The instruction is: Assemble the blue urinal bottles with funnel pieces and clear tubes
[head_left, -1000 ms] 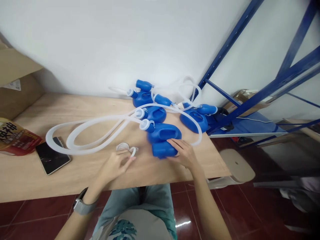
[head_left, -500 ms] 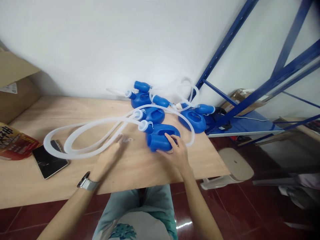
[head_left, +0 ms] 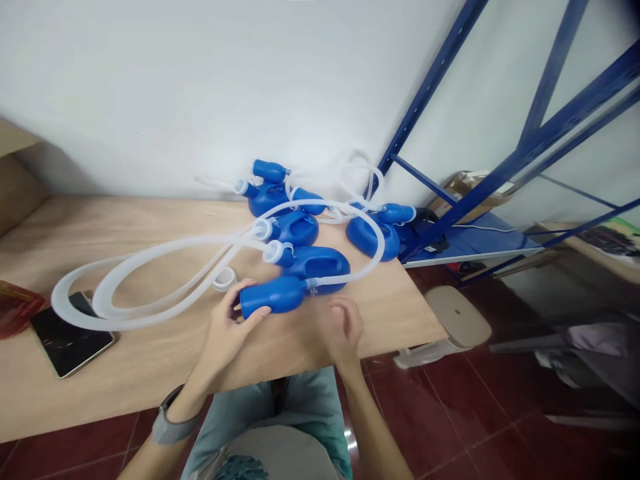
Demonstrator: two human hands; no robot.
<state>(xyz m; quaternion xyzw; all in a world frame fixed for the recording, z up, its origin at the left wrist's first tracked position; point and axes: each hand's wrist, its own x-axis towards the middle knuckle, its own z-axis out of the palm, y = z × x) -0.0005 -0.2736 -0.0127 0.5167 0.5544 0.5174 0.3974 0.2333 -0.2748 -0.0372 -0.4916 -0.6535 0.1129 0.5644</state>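
Observation:
In my left hand (head_left: 227, 327) is a blue urinal cup (head_left: 280, 295), gripped at its wide end with the thumb in front and the fingers behind. A clear hose (head_left: 370, 263) runs from the cup's narrow right end. My right hand (head_left: 345, 327) hovers just right of the cup, apart from it; motion blurs its curled fingers. Behind the cup lies a blue urinal bottle (head_left: 333, 260) with a white-capped neck (head_left: 273, 252). A white ring-shaped cap (head_left: 225, 279) rests beyond my left fingertips.
More blue urinal bottles (head_left: 300, 229) with cups and hoses lie toward the wall. Looped hose (head_left: 145, 325) spreads leftward over a phone (head_left: 75, 337). A cardboard box (head_left: 23, 187) stands at left. Right of the table (head_left: 400, 313) are a blue metal rack (head_left: 425, 87) and a stool (head_left: 457, 313).
My left hand has come off the tabletop and taken the cup's wide end. My right hand has let go of the cup and dropped back. The white cap now shows on the table.

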